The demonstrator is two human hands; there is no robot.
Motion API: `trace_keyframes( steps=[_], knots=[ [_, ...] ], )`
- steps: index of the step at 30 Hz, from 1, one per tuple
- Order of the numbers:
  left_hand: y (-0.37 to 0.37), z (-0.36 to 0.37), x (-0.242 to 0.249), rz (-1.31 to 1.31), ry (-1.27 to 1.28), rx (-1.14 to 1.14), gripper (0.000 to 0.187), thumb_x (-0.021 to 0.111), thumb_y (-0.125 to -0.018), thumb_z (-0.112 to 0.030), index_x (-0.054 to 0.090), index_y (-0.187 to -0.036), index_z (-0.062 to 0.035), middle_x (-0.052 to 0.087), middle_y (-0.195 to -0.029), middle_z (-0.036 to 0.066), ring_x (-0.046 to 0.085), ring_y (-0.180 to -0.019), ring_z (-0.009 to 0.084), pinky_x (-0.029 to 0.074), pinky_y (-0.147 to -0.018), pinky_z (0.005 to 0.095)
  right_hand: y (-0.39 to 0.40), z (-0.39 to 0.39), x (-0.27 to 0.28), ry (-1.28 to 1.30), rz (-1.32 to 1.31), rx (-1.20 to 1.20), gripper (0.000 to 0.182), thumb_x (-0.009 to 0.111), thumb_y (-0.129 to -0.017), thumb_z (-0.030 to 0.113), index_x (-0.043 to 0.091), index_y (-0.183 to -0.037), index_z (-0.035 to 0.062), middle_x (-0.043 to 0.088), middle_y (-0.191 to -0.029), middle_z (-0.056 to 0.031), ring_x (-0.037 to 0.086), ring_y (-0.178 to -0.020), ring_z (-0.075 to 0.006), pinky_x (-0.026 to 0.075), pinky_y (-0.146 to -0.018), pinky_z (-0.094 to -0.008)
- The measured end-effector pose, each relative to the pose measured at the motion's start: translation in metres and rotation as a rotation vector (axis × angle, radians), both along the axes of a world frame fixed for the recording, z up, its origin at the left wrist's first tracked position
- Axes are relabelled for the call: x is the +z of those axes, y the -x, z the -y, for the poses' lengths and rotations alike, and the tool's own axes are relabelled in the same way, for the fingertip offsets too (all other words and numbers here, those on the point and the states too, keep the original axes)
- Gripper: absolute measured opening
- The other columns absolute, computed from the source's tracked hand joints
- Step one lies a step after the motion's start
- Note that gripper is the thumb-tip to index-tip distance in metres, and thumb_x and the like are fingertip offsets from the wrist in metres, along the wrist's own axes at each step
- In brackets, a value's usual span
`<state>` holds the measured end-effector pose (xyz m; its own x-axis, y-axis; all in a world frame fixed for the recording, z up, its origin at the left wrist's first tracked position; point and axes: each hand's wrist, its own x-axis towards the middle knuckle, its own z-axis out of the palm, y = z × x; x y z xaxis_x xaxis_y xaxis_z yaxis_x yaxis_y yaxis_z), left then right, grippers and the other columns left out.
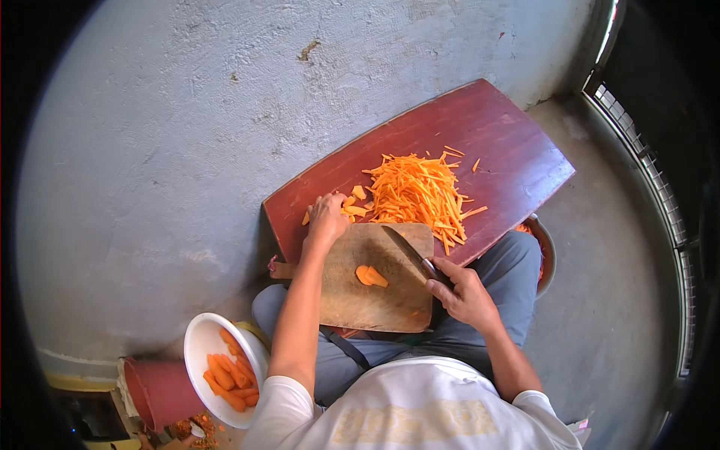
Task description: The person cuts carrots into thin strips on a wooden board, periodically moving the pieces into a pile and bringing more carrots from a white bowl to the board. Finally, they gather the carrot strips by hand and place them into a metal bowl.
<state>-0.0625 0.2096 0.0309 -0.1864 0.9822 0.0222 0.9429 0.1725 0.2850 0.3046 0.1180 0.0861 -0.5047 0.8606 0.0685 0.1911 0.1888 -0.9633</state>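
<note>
Rough grey wall (225,112) behind red table (502,135). From cutting board (360,304): cut carrot strips (412,191) heaped at 1 o'clock; unshredded slices (358,193) at 11, left hand (326,217) touching, grip unclear; more slices on board; unsliced carrots (223,371), white bowl (196,345), 8 o'clock. Right hand (466,296) grasps knife (406,244).

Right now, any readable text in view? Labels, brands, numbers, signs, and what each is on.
No text can be read.
White shirt: faded yellow print across it, too blurred to read or to tell whether it is lettering.
Knife, cutting board, white bowl, red bucket: no marking visible.
</note>
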Motion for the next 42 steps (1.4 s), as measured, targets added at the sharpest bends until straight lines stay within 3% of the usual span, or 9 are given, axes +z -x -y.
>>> trace_keyframes(
  steps=[6, 9, 16, 20, 26, 27, 33, 36, 42],
  knots=[
    [0.009, 0.003, -0.006, 0.310, -0.166, 0.107, 0.047, 0.083, -0.091, -0.001, 0.078, -0.137, -0.0035, 0.080, -0.091, 0.014, 0.079, -0.087, 0.0354, 0.063, -0.087, 0.0514, 0.004, -0.002, -0.001, 0.019, 0.040, 0.032, 0.045, 0.077, -0.109, 0.018, 0.068, -0.147, -0.0046, 0.076, -0.102, -0.0241, 0.071, -0.084, -0.0279, 0.059, -0.080, -0.0411],
    [0.006, 0.027, 0.009, 0.508, -0.215, 0.201, 0.045, 0.081, -0.095, 0.004, 0.077, -0.139, -0.0012, 0.078, -0.090, 0.010, 0.076, -0.079, 0.0218, 0.061, -0.076, 0.0370, 0.005, 0.000, -0.002, -0.002, 0.052, 0.036, 0.044, 0.076, -0.109, 0.016, 0.068, -0.147, -0.0046, 0.077, -0.105, -0.0265, 0.074, -0.087, -0.0338, 0.060, -0.083, -0.0431],
    [-0.045, 0.129, -0.002, 1.077, -0.258, 0.323, 0.032, 0.079, -0.102, 0.006, 0.078, -0.134, 0.0057, 0.073, -0.093, 0.001, 0.069, -0.081, 0.0085, 0.058, -0.075, 0.0258, 0.010, 0.008, 0.022, 0.004, 0.245, 0.156, 0.048, 0.073, -0.107, 0.009, 0.061, -0.149, -0.0092, 0.077, -0.114, -0.0320, 0.077, -0.101, -0.0490, 0.060, -0.087, -0.0502],
    [-0.072, 0.166, -0.023, 1.005, -0.287, 0.301, 0.030, 0.079, -0.101, 0.008, 0.079, -0.132, 0.0067, 0.074, -0.101, 0.003, 0.071, -0.085, 0.0088, 0.059, -0.079, 0.0250, 0.016, 0.025, 0.028, -0.060, 0.302, 0.177, 0.045, 0.071, -0.106, 0.008, 0.059, -0.148, -0.0030, 0.073, -0.116, -0.0357, 0.071, -0.111, -0.0559, 0.056, -0.088, -0.0593],
    [-0.086, 0.185, -0.016, 0.817, -0.408, 0.332, 0.026, 0.078, -0.103, 0.004, 0.081, -0.129, 0.0028, 0.068, -0.098, 0.005, 0.064, -0.078, 0.0113, 0.055, -0.071, 0.0297, 0.030, 0.044, 0.034, 0.021, 0.211, 0.266, 0.045, 0.071, -0.108, 0.011, 0.059, -0.148, -0.0060, 0.074, -0.118, -0.0362, 0.072, -0.114, -0.0561, 0.057, -0.092, -0.0582],
    [-0.084, 0.185, -0.016, 0.900, -0.427, 0.366, 0.025, 0.076, -0.106, 0.003, 0.079, -0.131, 0.0044, 0.070, -0.097, 0.002, 0.063, -0.078, 0.0084, 0.054, -0.071, 0.0270, 0.032, 0.045, 0.035, 0.101, 0.214, 0.281, 0.046, 0.071, -0.110, 0.009, 0.061, -0.151, -0.0093, 0.076, -0.123, -0.0339, 0.076, -0.117, -0.0508, 0.059, -0.098, -0.0490],
    [-0.073, 0.171, -0.013, 1.137, -0.537, 0.412, 0.028, 0.077, -0.107, 0.002, 0.077, -0.135, 0.0063, 0.076, -0.098, 0.001, 0.066, -0.082, 0.0047, 0.055, -0.075, 0.0221, 0.037, 0.042, 0.031, 0.116, 0.138, 0.208, 0.045, 0.073, -0.110, 0.010, 0.062, -0.149, -0.0092, 0.076, -0.116, -0.0333, 0.078, -0.107, -0.0468, 0.059, -0.093, -0.0444],
    [-0.077, 0.159, -0.015, 1.087, -0.489, 0.404, 0.027, 0.079, -0.105, 0.001, 0.078, -0.132, 0.0071, 0.076, -0.098, 0.002, 0.066, -0.081, 0.0054, 0.055, -0.075, 0.0232, 0.031, 0.033, 0.038, 0.041, 0.176, 0.149, 0.040, 0.071, -0.108, 0.006, 0.061, -0.145, -0.0055, 0.073, -0.114, -0.0352, 0.071, -0.114, -0.0567, 0.058, -0.093, -0.0536],
    [-0.080, 0.130, -0.020, 1.077, -0.474, 0.415, 0.025, 0.081, -0.103, 0.000, 0.081, -0.128, 0.0056, 0.076, -0.100, 0.004, 0.064, -0.081, 0.0071, 0.056, -0.076, 0.0262, 0.011, 0.012, 0.032, -0.018, 0.240, 0.221, 0.035, 0.073, -0.104, 0.004, 0.066, -0.138, -0.0034, 0.074, -0.106, -0.0293, 0.072, -0.102, -0.0525, 0.058, -0.087, -0.0505]
  ],
)
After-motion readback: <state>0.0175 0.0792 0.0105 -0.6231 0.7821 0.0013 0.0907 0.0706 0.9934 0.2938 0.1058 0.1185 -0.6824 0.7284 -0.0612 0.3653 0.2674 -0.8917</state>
